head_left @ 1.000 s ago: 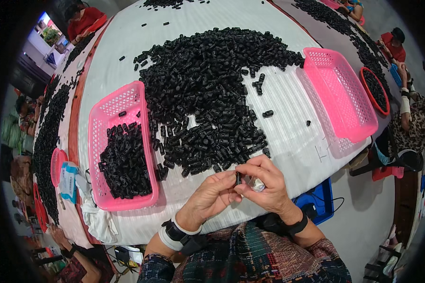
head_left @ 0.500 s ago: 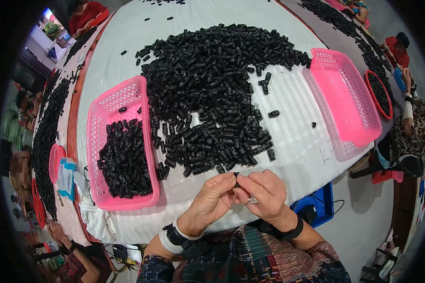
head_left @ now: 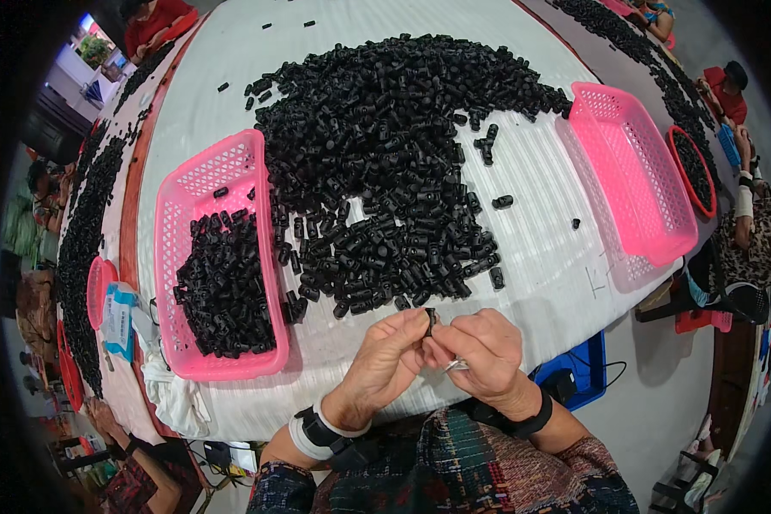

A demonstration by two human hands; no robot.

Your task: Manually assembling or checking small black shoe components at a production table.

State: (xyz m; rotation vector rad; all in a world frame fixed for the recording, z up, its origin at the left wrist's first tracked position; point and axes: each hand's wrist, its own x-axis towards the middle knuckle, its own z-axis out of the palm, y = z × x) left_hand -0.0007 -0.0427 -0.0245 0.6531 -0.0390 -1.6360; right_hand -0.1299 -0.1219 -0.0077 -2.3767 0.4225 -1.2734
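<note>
Black part (head_left: pixel 431 318) is pinched by the left hand (head_left: pixel 384 357) and right hand (head_left: pixel 488 353), apparently for steadiness; the pile (head_left: pixel 373 154) lies within reach.

A white-covered table (head_left: pixel 535 265) carries a broad heap of small black pieces (head_left: pixel 368 128) — its left side running along a pink basket (head_left: pixel 210 174), its far right end near a second pink basket (head_left: pixel 634 188). Loose pieces (head_left: pixel 503 202) lie between heap and second basket — a white cloth (head_left: pixel 173 396) bunches at the near left corner.
</note>
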